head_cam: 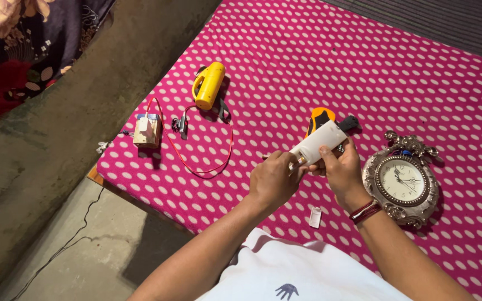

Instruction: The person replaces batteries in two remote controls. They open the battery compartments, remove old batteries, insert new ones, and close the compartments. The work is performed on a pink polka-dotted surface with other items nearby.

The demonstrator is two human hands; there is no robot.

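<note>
My right hand (342,171) grips a white cylindrical device (318,142) with a black end, held tilted above a pink dotted mat (330,61). My left hand (273,179) pinches the device's lower end, where a small metal part shows. An orange and black tool (318,119) lies just behind the device. A small white cap-like piece (315,217) lies on the mat between my forearms.
An ornate silver wall clock (402,179) lies right of my right hand. A yellow handheld tool (208,85), a red wire (196,161) with a clip and a small beige box (147,130) lie at the left. Bare concrete floor (57,167) borders the mat.
</note>
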